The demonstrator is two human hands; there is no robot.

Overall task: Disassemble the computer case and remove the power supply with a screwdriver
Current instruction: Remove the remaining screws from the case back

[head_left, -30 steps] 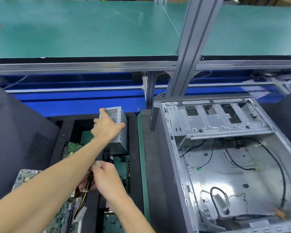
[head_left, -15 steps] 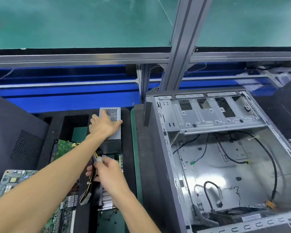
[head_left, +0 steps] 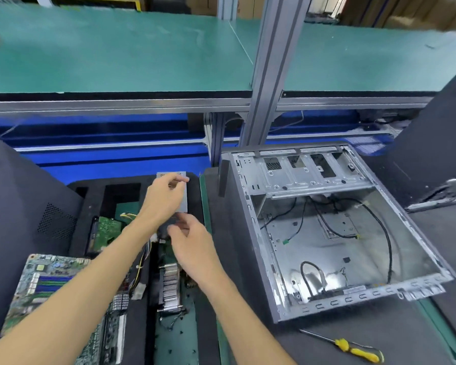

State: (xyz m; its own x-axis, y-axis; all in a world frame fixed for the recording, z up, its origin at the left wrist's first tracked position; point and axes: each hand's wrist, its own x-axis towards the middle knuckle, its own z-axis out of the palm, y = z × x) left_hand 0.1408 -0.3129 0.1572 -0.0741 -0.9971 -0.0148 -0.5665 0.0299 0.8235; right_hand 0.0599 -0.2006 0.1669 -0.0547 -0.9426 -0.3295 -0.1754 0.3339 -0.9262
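The grey power supply (head_left: 182, 204) lies in a slot of the black foam tray (head_left: 90, 191), left of the open computer case (head_left: 324, 238). Most of it is hidden by my hands. My left hand (head_left: 163, 198) hovers over it with loosely curled fingers and holds nothing. My right hand (head_left: 192, 246) reaches to the near end of the power supply, fingers blurred, next to its yellow and black cable bundle (head_left: 142, 262). The yellow-handled screwdriver (head_left: 353, 350) lies on the dark mat in front of the case.
A green motherboard (head_left: 45, 280) lies at the left and a finned heatsink (head_left: 170, 288) sits in the tray below my right hand. A dark case panel (head_left: 16, 196) leans at the left. An aluminium post (head_left: 267, 75) stands behind the case.
The power supply has gone down flat into the tray slot. My left hand has lifted off it. My right hand has moved up from the cable bundle to the power supply's near end.
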